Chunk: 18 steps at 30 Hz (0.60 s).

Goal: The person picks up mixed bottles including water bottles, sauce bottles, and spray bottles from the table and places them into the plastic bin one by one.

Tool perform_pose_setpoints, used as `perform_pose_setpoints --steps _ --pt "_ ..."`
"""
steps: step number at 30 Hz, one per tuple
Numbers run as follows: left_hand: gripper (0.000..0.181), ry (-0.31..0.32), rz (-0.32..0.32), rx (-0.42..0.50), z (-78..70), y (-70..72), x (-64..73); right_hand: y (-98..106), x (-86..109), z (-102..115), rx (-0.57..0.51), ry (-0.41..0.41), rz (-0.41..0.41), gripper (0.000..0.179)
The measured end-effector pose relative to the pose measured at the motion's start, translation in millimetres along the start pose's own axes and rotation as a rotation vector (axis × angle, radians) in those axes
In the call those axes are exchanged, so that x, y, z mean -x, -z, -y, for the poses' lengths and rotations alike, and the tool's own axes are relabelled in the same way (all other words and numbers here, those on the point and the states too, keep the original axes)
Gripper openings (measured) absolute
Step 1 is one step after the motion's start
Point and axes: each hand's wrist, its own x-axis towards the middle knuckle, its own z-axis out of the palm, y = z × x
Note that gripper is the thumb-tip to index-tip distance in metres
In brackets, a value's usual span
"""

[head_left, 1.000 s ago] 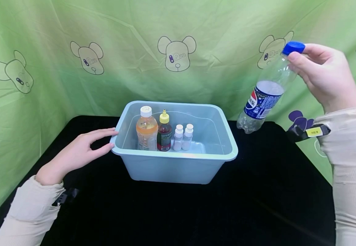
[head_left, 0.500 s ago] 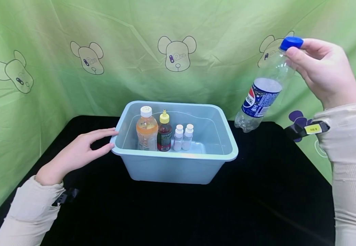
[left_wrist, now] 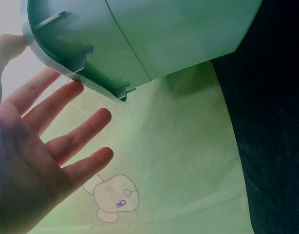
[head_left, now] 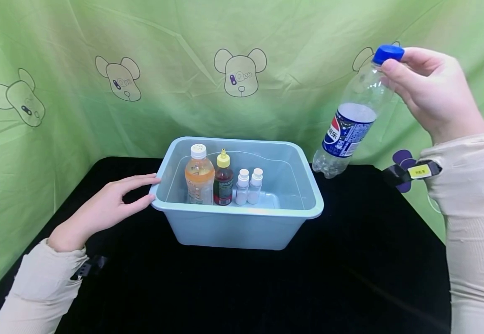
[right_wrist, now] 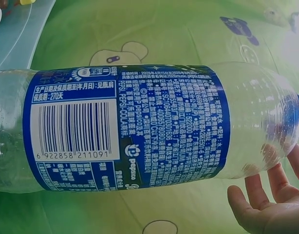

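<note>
My right hand (head_left: 440, 90) pinches a clear plastic Pepsi bottle (head_left: 350, 127) by its neck, just under the blue cap (head_left: 388, 54). The bottle hangs tilted, its base toward the right side of a light blue plastic tub (head_left: 242, 227). In the right wrist view the bottle's blue label (right_wrist: 125, 126) with a barcode fills the middle. My left hand (head_left: 110, 206) touches the tub's left rim with fingertips and thumb. In the left wrist view the fingers (left_wrist: 81, 131) are spread and fairly straight beside the rim.
Inside the tub stand an orange-tinted bottle with a white cap (head_left: 200, 178), a dark red bottle with a yellow nozzle (head_left: 223, 181) and two small white-capped bottles (head_left: 248, 185). The tub rests on black cloth (head_left: 242, 292); a green curtain (head_left: 162, 93) hangs behind.
My right hand has moved the Pepsi bottle a little to the left and upward, toward the tub. The left hand and the tub have stayed in place.
</note>
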Motion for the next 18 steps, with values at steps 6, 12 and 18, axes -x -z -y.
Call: perform_pose_setpoints --steps 6,12,18 --pt "0.042 -0.001 -0.006 -0.003 0.2 -0.3 -0.6 -6 -3.7 1 0.025 0.003 0.009 0.019" --pt "0.042 -0.002 -0.007 -0.001 0.2 -0.3 -1.2 -13 -6.1 1 0.016 -0.001 0.02 0.02" --pt "0.042 -0.007 -0.007 0.0 0.2 -0.6 -1.6 -21 -7.6 -3 -0.031 0.01 0.046 0.019"
